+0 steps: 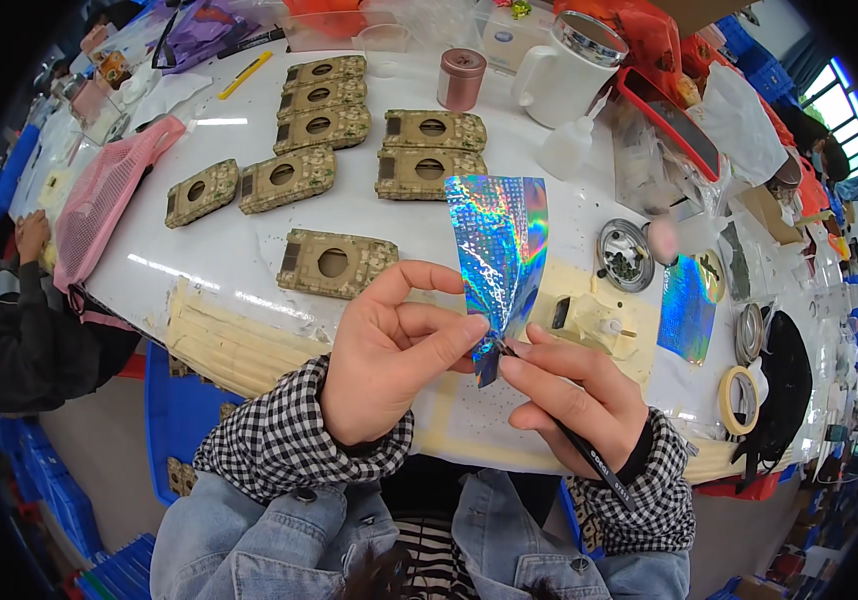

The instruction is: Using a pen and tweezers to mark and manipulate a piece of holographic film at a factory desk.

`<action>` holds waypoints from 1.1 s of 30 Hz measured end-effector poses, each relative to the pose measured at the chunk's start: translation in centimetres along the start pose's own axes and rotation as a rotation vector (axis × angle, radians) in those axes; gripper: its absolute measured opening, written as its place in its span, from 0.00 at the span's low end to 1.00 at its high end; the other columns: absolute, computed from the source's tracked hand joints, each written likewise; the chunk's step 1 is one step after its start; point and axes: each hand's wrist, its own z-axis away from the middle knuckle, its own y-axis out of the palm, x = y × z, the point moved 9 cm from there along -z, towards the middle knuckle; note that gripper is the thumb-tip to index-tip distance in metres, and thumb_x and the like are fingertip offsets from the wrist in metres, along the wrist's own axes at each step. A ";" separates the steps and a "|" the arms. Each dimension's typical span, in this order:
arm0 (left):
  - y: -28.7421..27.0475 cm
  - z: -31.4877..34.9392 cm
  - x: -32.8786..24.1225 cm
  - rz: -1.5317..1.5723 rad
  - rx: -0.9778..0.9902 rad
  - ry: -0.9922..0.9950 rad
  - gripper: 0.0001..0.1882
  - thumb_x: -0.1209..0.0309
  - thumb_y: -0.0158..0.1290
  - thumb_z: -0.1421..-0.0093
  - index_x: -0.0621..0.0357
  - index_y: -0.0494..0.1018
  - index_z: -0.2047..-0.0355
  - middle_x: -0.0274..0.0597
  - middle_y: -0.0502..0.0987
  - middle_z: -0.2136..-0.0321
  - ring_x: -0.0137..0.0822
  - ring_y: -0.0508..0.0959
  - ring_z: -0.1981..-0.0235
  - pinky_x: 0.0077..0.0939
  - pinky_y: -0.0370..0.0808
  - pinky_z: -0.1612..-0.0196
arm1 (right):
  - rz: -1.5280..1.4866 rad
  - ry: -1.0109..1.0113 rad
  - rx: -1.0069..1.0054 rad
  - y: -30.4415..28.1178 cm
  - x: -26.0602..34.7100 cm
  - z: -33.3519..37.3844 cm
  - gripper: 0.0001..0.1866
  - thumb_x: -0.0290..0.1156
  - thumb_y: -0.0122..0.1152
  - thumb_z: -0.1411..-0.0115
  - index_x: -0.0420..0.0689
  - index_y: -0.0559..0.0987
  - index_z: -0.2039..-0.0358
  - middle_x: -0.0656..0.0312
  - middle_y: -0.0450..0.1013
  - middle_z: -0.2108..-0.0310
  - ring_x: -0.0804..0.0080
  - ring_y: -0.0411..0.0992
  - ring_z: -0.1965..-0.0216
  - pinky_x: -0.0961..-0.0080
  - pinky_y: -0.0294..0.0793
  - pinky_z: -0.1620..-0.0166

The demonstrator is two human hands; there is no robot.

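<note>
The left hand (pixel 399 350) pinches a shiny holographic sheet (pixel 502 235) between thumb and fingers near the sheet's lower end, while the right hand (pixel 579 400) grips a slim black tool (pixel 589 450) like a pencil, its tip meeting the sheet beside the left thumb. The sheet stands upright, raised above the near edge of the white table (pixel 249 245), its lower part gathered into creases. Just beyond the left hand lies a camouflage model hull (pixel 299 268) with a round opening in its top; seven more sit farther in, toward the far edge, among them a touching pair (pixel 434 160) behind the sheet. Right of the hands, a second holographic sheet (pixel 687 315) lies near a round dish (pixel 626 255) holding dark bits, and a cream tape roll (pixel 725 402) rests by the near edge. A white mug (pixel 561 80) and a pink tin (pixel 462 82) stand toward the far edge, and a pink mesh bag (pixel 114 205) hangs over the left edge.
</note>
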 end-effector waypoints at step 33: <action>0.3 0.1 -0.1 0.010 0.034 -0.005 0.18 0.78 0.55 0.40 0.62 0.63 0.51 0.42 0.81 0.69 0.25 0.80 0.68 0.18 0.76 0.65 | 0.117 -0.114 0.019 -0.1 1.4 0.0 0.21 0.31 0.70 0.51 0.37 0.79 0.56 0.51 0.74 0.61 0.59 0.77 0.62 0.64 0.80 0.54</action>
